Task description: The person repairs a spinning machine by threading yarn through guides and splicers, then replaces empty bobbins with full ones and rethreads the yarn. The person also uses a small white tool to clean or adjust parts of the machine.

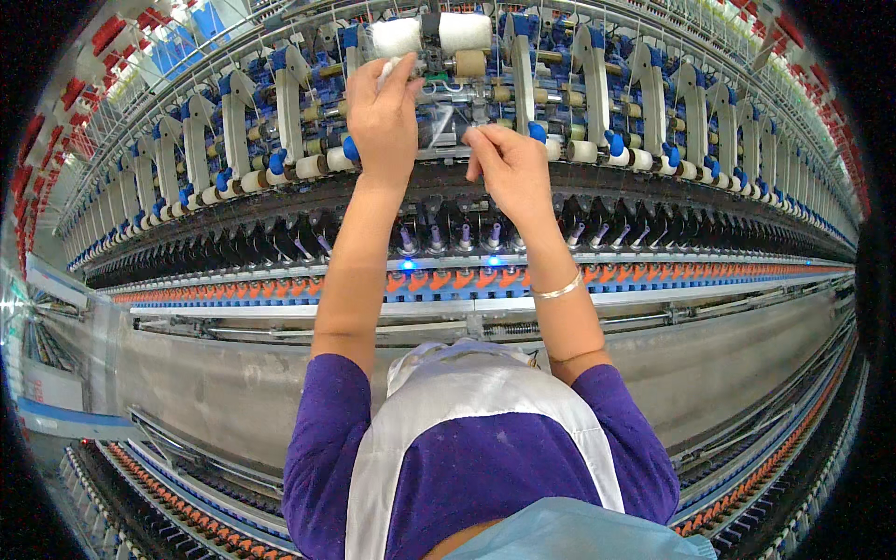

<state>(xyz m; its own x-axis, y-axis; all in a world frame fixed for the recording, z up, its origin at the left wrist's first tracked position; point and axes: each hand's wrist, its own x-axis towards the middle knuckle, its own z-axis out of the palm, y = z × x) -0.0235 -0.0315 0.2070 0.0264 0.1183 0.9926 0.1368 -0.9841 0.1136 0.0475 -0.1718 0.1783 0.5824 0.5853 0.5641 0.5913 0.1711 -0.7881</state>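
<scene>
My left hand (384, 126) reaches up to a drafting unit on a long spinning frame, its fingers pinched on a bit of white fibre (389, 69) beside the rollers. Just above those fingertips are two fat white rollers (464, 32) on a dark middle holder, with a smaller tan roller (470, 63) below. Lower and to the right, my right hand (510, 173) is closed, thumb and fingertips together near the front of the same unit. Whatever is between them is too small to make out.
Grey pressure arms (594, 79) with blue ends line the machine on both sides. Below my forearms run purple-tipped spindles (466, 233), orange parts (462, 279) and a metal rail (448, 308). Two blue lights (408, 264) glow there. Another machine row (187, 509) stands behind me.
</scene>
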